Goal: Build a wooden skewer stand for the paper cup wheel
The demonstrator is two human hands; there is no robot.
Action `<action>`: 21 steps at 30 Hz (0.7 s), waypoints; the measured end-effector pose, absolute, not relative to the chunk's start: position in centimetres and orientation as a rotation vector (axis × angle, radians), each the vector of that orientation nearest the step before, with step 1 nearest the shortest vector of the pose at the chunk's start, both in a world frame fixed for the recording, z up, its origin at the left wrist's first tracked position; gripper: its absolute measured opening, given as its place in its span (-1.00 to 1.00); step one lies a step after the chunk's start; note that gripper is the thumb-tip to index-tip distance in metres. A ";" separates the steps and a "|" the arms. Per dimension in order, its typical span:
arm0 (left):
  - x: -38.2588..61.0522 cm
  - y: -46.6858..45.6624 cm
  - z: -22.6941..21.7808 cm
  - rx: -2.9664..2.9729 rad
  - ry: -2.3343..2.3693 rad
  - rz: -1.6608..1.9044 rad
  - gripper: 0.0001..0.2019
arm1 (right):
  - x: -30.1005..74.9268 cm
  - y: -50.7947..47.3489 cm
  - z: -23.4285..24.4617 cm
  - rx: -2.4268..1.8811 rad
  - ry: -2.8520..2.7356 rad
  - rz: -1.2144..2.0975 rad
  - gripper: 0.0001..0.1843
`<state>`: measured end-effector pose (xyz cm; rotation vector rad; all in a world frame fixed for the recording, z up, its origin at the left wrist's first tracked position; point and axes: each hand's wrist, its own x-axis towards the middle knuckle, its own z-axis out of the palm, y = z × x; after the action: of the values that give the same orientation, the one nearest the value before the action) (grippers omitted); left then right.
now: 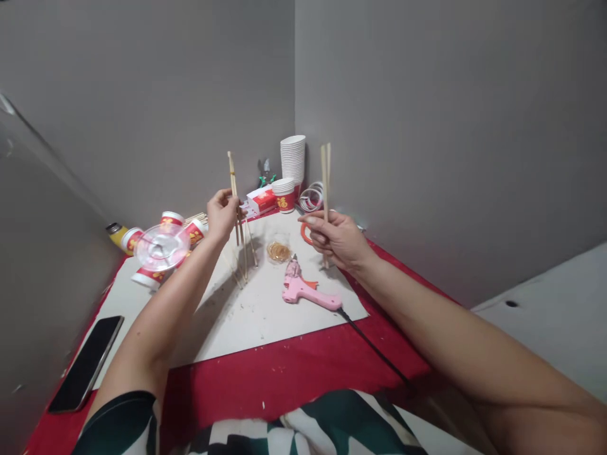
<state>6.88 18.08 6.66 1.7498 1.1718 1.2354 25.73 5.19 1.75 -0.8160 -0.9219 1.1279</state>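
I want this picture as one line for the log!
Left hand: holds banded sticks | Right hand: holds pale sticks, upright | White sheet: pink glue gun, rubber bands | Far side: stacked paper cups

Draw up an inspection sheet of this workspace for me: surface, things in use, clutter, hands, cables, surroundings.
Surface: flat white board over a red cloth; small specks on both.
Things in use: tan wooden sticks, banded near the top, lower ends splayed; pale slender wooden sticks, held upright; pink plastic glue gun, lying down; thin tan bands, heaped.
Clutter: flat black phone; red-and-white paper cups around a clear round plastic piece; tall stack of paper cups.
Hands: left hand on the banded sticks; right hand gripping the pale ones.
Cables: black cord from the glue gun's handle.
Surroundings: plain grey walls meeting behind.
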 end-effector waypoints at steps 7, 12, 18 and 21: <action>9.5 8.6 5.0 1.459 0.690 0.828 -0.82 | 24.4 4.8 1.8 -0.846 -0.990 1.041 -0.50; 9.8 6.4 4.0 1.360 0.665 0.689 -0.78 | 24.2 4.7 1.8 -0.877 -0.909 1.072 -0.54; 9.1 6.6 3.7 1.362 0.755 0.672 -0.80 | 24.8 5.2 1.2 -1.113 -1.045 0.715 -0.61; 8.8 6.7 3.5 1.422 0.782 0.676 -0.78 | 25.1 5.3 0.8 -1.150 -1.174 0.466 -0.74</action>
<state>8.79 6.74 3.50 1.4215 0.7823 0.6758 25.05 5.33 0.79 -1.1499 -1.1745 0.4659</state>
